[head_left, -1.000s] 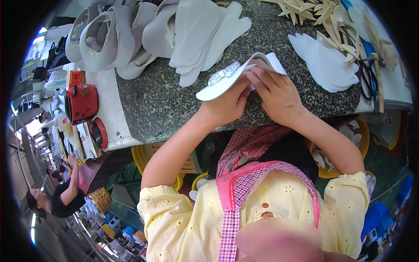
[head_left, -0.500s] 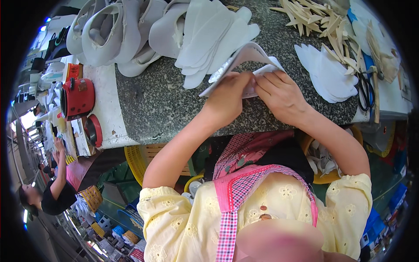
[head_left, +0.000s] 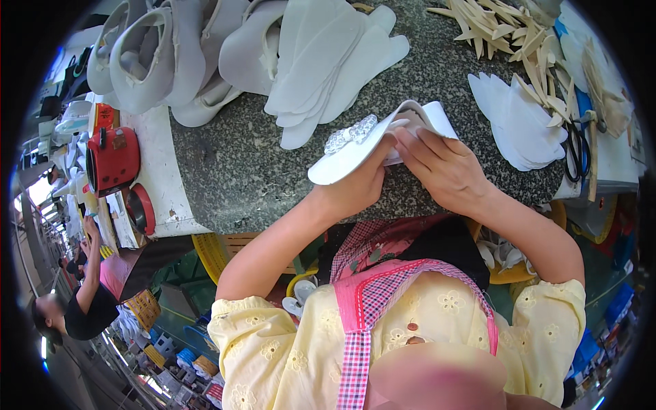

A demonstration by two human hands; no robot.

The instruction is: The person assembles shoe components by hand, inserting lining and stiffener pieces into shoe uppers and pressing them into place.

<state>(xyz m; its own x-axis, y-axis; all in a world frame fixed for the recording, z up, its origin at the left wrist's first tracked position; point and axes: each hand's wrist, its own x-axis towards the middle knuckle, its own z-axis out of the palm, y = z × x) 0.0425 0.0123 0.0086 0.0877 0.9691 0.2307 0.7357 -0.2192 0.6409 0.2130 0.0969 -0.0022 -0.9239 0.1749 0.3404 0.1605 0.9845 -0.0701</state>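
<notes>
The white shoe piece [head_left: 338, 166] is up in both hands, over the near part of the speckled stone slab [head_left: 236, 181]. The left hand [head_left: 355, 191] holds it from below, and most of its fingers hide under the shoe piece. The right hand [head_left: 447, 171] has its fingers close together, bent in at the open part near the back end. I cannot tell how hard they press.

Half a second ago, the shoe piece is tipped up more, and its bow shows only from the side. Now it lies flatter, and the shiny bow [head_left: 350, 134] is easy to see.

The shoe piece is smooth and white, with a round toe pointing left and a curved edge. The bow is silver and sparkly. Flat white pieces [head_left: 321, 58] lie in a stack just beyond it.
</notes>
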